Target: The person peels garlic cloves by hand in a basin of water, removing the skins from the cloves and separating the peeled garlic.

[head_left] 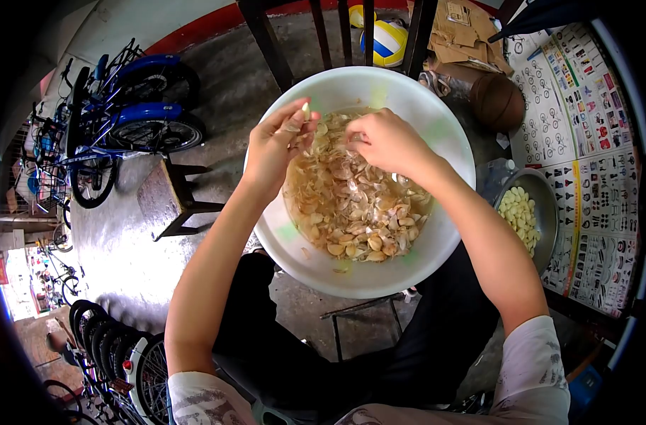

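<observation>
A large white basin [365, 280] in front of me holds water with garlic cloves [375, 243] and loose papery skins [351, 177]. My left hand [277, 138] is above the basin's left side, its fingers closed on a pale garlic clove [307, 110] that sticks up from the fingertips. My right hand [387, 142] is over the skins near the basin's middle, fingers curled together and pointing left. Whatever lies between those fingertips is hidden. To the right, a metal bowl [548, 225] contains peeled garlic cloves [519, 218].
A small wooden stool [160, 198] stands left, with blue bicycles [135, 124] beyond it. Behind the basin are dark chair slats [319, 39], a volleyball [387, 44], a basketball [496, 103] and cardboard [461, 32]. A printed sheet [585, 170] covers the surface at right.
</observation>
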A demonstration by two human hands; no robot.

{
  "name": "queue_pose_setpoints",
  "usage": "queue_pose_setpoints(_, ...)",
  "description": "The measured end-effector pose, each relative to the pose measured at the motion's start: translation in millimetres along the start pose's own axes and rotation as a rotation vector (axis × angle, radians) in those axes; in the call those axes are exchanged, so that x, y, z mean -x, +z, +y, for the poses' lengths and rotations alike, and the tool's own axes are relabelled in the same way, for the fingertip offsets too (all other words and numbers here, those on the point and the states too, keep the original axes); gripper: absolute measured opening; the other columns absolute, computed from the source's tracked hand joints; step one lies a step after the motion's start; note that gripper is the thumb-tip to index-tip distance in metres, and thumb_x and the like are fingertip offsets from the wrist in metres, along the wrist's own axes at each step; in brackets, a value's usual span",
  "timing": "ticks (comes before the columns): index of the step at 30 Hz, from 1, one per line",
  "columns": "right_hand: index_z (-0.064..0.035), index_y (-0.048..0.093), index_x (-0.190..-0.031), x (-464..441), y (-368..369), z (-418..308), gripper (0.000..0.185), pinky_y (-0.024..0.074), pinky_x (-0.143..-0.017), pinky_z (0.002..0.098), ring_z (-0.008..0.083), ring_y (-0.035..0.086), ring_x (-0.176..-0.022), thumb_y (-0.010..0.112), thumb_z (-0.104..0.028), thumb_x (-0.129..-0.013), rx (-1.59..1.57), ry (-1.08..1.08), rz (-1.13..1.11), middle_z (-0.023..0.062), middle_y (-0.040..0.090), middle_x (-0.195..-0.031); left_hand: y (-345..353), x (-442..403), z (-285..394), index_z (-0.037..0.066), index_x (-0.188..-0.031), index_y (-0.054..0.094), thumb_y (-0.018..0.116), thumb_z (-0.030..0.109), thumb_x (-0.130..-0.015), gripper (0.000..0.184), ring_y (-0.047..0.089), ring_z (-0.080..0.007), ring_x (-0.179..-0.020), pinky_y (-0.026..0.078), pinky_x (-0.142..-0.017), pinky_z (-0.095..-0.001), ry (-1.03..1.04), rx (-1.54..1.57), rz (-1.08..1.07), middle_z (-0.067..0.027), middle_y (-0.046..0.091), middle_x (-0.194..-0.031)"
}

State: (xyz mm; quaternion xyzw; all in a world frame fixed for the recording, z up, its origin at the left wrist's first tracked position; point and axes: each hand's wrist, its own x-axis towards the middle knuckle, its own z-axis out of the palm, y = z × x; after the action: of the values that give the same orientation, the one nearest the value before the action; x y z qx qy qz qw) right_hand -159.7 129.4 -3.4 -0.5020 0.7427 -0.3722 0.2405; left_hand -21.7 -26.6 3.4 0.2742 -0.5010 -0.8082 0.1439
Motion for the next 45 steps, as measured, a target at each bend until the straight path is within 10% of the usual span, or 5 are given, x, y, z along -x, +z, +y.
queue_pose_setpoints(9, -0.0072, 0.06, -0.112, -6.7, 22.4, 15.9, 0.031, 0.0492, -0.078, 0.0388, 0.0257, 0.064, -0.09, 0.057, -0.006, -0.081, 0.291, 0.114, 0.178, 0.0165, 0.065, -0.099, -6.2, -1.7, -9.1, -0.001, -0.116, 0.064, 0.064, 0.011, -0.093, 0.026, 0.06, -0.0098, -0.083, 0.052, -0.072, -0.0255, 0.072, -0.71, -0.084, -0.0045, 0.065, -0.096)
queue_pose_setpoints(14, -0.0029, 0.054, -0.103, -15.6, 7.3, 20.4, 0.019, 0.0453, -0.075, 0.0302, 0.014, 0.052, -0.083, 0.047, -0.004, -0.085, -0.765, 0.443, -0.215, 0.0052, 0.053, -0.091, -13.1, -4.7, -16.6, 0.001, -0.116, 0.065, 0.063, 0.005, -0.091, 0.025, 0.06, -0.0099, -0.082, 0.052, -0.07, -0.0259, 0.294, -0.704, -0.031, -0.0033, 0.062, -0.091)
queue_pose_setpoints(24, 0.0022, 0.042, -0.132, -13.8, 5.5, 1.7, 0.031, 0.0526, -0.097, 0.0335, 0.0242, 0.06, -0.116, 0.034, -0.007, -0.103, -1.102, 0.327, -0.115, 0.0167, 0.056, -0.121, -7.8, -1.4, -11.7, 0.003, -0.096, 0.06, 0.04, 0.008, -0.094, 0.02, 0.054, -0.0091, -0.078, 0.046, -0.068, -0.0238, 0.226, -0.709, -0.03, -0.0024, 0.058, -0.086)
queue_pose_setpoints(37, -0.0056, 0.056, -0.121, -4.9, 14.6, -12.0, 0.028, 0.0537, -0.086, 0.0335, 0.0159, 0.062, -0.098, 0.041, -0.021, -0.103, -1.225, 0.411, -0.158, 0.0071, 0.061, -0.113, 10.8, 8.6, -7.8, 0.001, -0.094, 0.068, 0.068, -0.003, -0.073, 0.021, 0.047, -0.0125, -0.063, 0.042, -0.059, -0.0269, 0.667, -0.983, 0.019, -0.0031, 0.053, -0.071)
queue_pose_setpoints(45, -0.0094, 0.064, -0.105, -19.1, 28.6, 63.6, 0.024, 0.0527, -0.08, 0.0395, 0.0241, 0.066, -0.094, 0.063, -0.028, -0.09, 0.34, 0.413, -0.353, 0.0099, 0.068, -0.103, 7.3, 6.2, -9.7, 0.003, -0.092, 0.069, 0.073, 0.004, -0.079, 0.014, 0.035, -0.0065, -0.057, 0.032, -0.052, -0.023, 0.695, -0.991, 0.054, 0.0024, 0.044, -0.067)
